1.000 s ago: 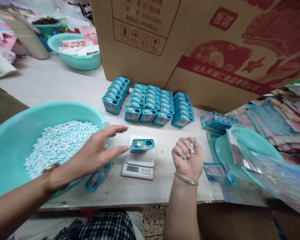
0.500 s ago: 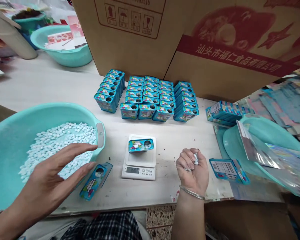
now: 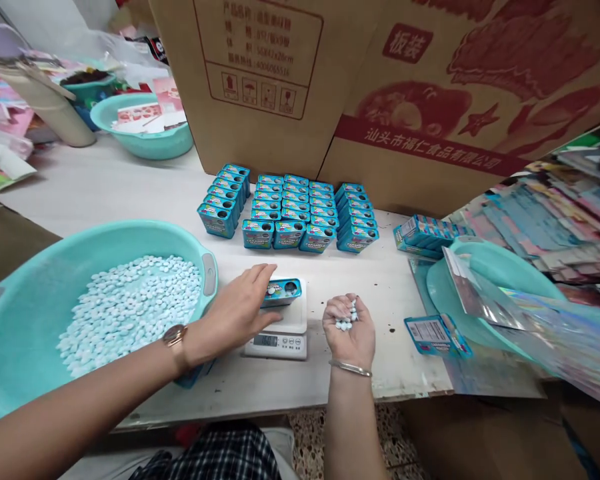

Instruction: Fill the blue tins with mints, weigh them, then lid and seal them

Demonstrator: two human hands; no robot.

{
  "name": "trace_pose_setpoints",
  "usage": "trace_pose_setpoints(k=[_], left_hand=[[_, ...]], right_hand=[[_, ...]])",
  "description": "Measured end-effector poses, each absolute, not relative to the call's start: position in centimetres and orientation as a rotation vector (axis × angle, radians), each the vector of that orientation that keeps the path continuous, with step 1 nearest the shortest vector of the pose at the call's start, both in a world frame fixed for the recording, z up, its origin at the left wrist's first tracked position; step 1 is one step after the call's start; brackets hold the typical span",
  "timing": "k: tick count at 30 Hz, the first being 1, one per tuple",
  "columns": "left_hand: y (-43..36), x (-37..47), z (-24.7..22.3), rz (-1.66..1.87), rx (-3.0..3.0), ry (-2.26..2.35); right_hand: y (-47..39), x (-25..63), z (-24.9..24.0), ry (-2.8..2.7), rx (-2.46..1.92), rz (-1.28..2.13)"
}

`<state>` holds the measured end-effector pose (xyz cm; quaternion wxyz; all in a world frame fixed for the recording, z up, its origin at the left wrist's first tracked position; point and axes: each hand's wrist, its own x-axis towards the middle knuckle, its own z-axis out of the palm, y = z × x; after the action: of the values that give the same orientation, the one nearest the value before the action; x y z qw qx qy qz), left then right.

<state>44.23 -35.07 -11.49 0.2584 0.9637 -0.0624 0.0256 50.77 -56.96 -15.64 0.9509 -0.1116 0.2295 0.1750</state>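
My left hand (image 3: pixel 237 300) reaches over the digital scale (image 3: pixel 295 323), fingers and thumb around the left end of a blue candy box (image 3: pixel 287 291). That box stands on the scale's plate and has a round opening in its top; its left end is hidden by the hand. My right hand (image 3: pixel 353 343), palm up beside the scale, is cupped around several pale candies (image 3: pixel 346 325). Under my left forearm, another blue candy box (image 3: pixel 195 379) is mostly hidden. To the left, a large turquoise basin (image 3: pixel 125 233) holds many pale blue candies (image 3: pixel 135 310).
Rows of blue boxes (image 3: pixel 290 233) stand before cardboard cartons (image 3: pixel 270 133). A flattened box (image 3: pixel 437 335) lies right of my right hand, by a turquoise basin (image 3: pixel 520 267) with plastic sheets. A bottle (image 3: pixel 63 110) and a smaller basin (image 3: pixel 160 147) are at the far left.
My left hand has moved right, from over the large basin to the box on the scale. The fingers of my right hand have loosened, showing more candies. The camera view has shifted.
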Motion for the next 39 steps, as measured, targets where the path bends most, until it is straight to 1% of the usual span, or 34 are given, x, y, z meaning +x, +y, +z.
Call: trace_pose_setpoints(k=[3, 7, 10, 17, 25, 31, 39], left_hand=[[-35.9, 45.1, -12.4, -0.026, 2.512, -0.019], [-36.6, 45.0, -11.0, 0.128, 2.425, -0.037], [-37.3, 44.8, -9.4, 0.208, 2.5, -0.205], [-39.5, 45.5, -7.6, 0.091, 2.909, -0.792], [-40.3, 45.7, -6.1, -0.009, 3.024, -0.968], [-39.4, 46.1, -6.8, 0.102, 2.935, -0.726], [-37.8, 46.2, -9.2, 0.167, 2.485, -0.198]], right_hand=[[-55.9, 50.7, -15.5, 0.617, -0.242, 0.288], [-54.5, 50.1, -15.5, 0.727, -0.267, 0.288], [-53.1, 49.5, -15.6, 0.719, -0.277, 0.328], [-50.4, 48.7, -15.5, 0.633, -0.188, 0.423], [-50.4, 49.0, -15.9, 0.592, -0.123, 0.47], [-50.8, 49.0, -14.9, 0.704, -0.106, 0.481], [-53.8, 49.6, -14.5, 0.742, -0.153, 0.392]])
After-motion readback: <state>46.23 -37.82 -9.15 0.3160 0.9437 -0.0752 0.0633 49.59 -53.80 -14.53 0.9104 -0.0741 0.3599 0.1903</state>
